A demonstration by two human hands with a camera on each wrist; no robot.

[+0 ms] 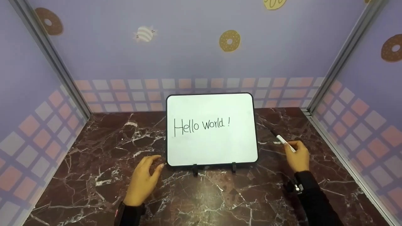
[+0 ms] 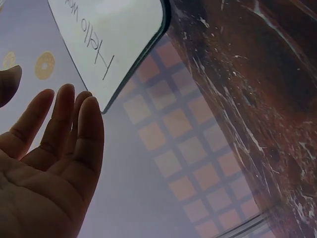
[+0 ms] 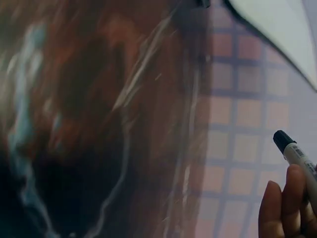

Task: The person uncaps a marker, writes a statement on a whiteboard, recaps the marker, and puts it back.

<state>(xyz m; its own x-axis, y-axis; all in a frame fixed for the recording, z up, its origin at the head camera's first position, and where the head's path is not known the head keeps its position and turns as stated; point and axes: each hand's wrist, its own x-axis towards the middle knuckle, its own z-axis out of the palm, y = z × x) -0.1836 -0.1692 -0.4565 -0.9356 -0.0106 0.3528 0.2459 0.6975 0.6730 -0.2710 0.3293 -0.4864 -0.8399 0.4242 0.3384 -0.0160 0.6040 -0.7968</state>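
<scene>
A small whiteboard (image 1: 212,147) with a black rim stands tilted back on two black feet, with "Hello World!" written on it in black. Beside its lower left corner is my left hand (image 1: 143,180), fingers loosely bent and apart from each other, holding nothing; whether a fingertip touches the rim I cannot tell. To the right of the board, my right hand (image 1: 297,157) holds a white marker (image 1: 281,139), its dark end pointing up and left towards the board. In the right wrist view the marker (image 3: 297,156) shows a black cap on that end.
The dark red marbled tabletop (image 1: 94,163) lies under everything. Purple walls (image 1: 188,62) with a checkered band and printed sweets enclose it at the back and both sides. Metal corner posts (image 1: 340,56) stand at the back corners.
</scene>
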